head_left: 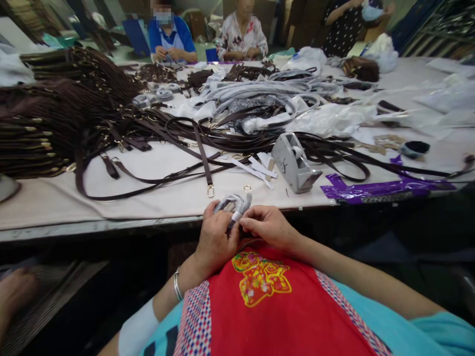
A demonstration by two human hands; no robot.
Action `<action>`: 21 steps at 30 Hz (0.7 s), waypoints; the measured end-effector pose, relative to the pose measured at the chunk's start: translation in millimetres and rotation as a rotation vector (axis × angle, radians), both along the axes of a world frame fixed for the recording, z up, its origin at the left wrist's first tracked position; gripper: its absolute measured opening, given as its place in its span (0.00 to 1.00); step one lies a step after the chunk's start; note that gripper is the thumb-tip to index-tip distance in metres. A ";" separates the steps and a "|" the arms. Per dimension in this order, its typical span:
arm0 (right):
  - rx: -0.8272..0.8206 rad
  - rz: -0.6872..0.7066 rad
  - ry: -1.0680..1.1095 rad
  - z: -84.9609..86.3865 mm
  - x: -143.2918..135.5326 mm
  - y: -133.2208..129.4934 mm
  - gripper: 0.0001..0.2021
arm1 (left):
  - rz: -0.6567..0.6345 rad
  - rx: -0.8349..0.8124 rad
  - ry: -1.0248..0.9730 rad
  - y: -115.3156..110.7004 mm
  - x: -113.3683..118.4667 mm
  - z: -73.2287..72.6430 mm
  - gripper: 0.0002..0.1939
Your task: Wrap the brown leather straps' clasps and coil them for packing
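Observation:
Just in front of the table edge, my left hand (pixel 218 235) is closed around a coiled strap (pixel 237 201) in greyish-white wrapping. A small white paper band (pixel 236 216) shows on the coil. My right hand (pixel 269 225) pinches at the coil's right side, thumb and forefinger together at the white band. Past the hands, a dark brown strap (pixel 202 158) with a gold clasp (pixel 211 191) lies on the table, and a gold ring (pixel 247 188) sits just beyond the coil.
A grey tape dispenser (pixel 295 163) stands right of white paper strips (pixel 256 170). Dark brown straps pile high at left (pixel 55 113). Wrapped straps (pixel 252 94) and clear plastic (pixel 330 118) cover the middle. Purple tape (pixel 386 188) marks the right edge. Several people are across the table.

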State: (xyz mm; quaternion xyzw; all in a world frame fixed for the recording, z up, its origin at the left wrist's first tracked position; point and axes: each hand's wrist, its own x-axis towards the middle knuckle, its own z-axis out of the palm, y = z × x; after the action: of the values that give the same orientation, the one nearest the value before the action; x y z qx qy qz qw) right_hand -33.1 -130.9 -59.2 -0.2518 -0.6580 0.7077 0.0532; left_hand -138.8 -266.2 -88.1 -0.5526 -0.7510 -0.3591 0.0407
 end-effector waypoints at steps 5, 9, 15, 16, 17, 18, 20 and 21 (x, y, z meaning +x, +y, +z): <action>-0.038 -0.072 -0.050 -15.6 -6.8 -2.0 0.15 | 0.046 -0.018 0.082 1.2 -0.4 -1.9 0.03; -0.059 -0.120 -0.072 -23.0 -5.3 -2.4 0.17 | 0.040 -0.016 0.096 3.5 0.0 -6.6 0.03; -0.098 -0.166 -0.091 -32.5 -5.4 -2.7 0.18 | 0.058 -0.058 0.152 6.2 -0.2 -11.3 0.05; -0.111 -0.175 -0.099 -34.2 -6.3 -3.1 0.18 | 0.065 -0.074 0.163 6.2 0.6 -11.3 0.05; -0.128 -0.186 -0.113 -35.6 -7.2 -3.4 0.18 | 0.070 -0.093 0.173 6.2 1.7 -11.1 0.05; -0.147 -0.199 -0.132 -36.7 -8.0 -3.6 0.18 | 0.072 -0.112 0.183 6.1 2.9 -10.7 0.06; -0.188 -0.215 -0.173 -38.3 -8.7 -3.5 0.18 | 0.067 -0.141 0.208 6.0 5.1 -10.1 0.05; -0.209 -0.211 -0.183 -39.1 -8.2 -3.0 0.18 | 0.066 -0.147 0.219 6.0 5.7 -10.2 0.05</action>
State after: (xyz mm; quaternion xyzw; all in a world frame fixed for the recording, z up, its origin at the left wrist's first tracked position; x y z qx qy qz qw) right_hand -41.3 -133.9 -98.3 -0.3868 -0.5529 0.7370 0.0405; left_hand -133.1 -260.2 -98.3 -0.5651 -0.7841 -0.2390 0.0933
